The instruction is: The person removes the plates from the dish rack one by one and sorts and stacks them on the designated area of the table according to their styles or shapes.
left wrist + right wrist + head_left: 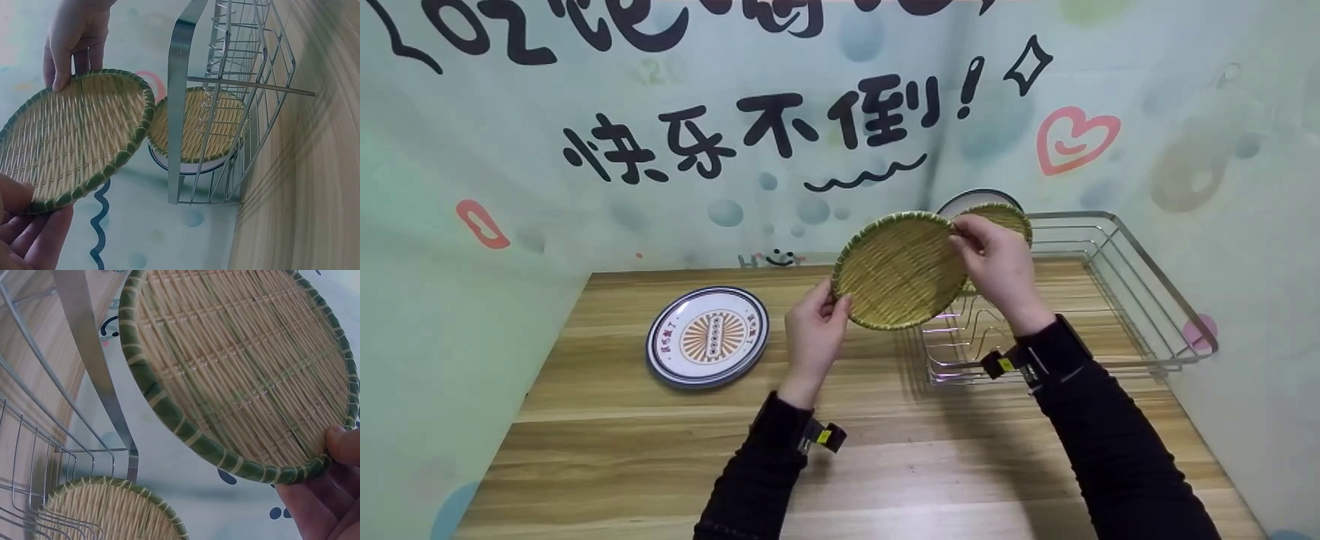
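Observation:
A round woven bamboo tray [901,271] with a green-bound rim is held up above the table, tilted toward the head camera. My left hand [815,330] pinches its lower left rim between thumb and fingers. At the upper right rim, my right hand [997,262] grips it the same way. Both wrist views show the thumbs on the rim, in the right wrist view with the right thumb [343,443] over the edge. Behind the right hand, a second woven tray [225,121] stands upright in the wire dish rack [1155,277], in front of a white plate [971,201].
White plates with blue rims [707,337] lie stacked on the left of the wooden table [607,450]. The rack's metal rim reaches to the table's right edge. A printed curtain [697,217] hangs behind and along both sides.

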Demonstrator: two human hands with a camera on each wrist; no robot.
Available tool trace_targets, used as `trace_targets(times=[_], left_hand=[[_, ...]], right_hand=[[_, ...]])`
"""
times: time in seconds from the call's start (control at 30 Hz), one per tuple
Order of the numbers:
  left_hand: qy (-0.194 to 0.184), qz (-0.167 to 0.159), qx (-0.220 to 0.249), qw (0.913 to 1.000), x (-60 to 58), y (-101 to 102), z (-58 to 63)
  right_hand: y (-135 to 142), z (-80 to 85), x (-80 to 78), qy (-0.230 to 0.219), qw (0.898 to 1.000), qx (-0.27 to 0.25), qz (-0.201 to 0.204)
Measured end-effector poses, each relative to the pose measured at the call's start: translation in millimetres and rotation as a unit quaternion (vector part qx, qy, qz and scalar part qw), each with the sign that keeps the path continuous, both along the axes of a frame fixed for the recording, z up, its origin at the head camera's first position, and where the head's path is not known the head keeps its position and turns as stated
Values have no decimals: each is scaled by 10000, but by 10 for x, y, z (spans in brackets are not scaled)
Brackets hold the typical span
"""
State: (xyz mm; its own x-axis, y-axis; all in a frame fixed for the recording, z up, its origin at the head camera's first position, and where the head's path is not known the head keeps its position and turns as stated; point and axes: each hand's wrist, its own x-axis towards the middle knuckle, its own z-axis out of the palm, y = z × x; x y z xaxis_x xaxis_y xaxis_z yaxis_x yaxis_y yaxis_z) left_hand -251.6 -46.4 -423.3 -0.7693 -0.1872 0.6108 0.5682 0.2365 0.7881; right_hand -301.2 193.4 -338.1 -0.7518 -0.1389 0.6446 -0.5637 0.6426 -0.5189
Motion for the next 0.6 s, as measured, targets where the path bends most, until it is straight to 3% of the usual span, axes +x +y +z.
trace_targets(times=[0.27, 0.6], left_hand=[[-110, 277, 0, 9996, -11, -23, -8], [-422, 216, 424, 9980, 54, -66, 43]], right_hand=[[-25, -16, -1, -92, 9999, 108, 56], [-55, -21, -16, -436, 9984, -3, 351]])
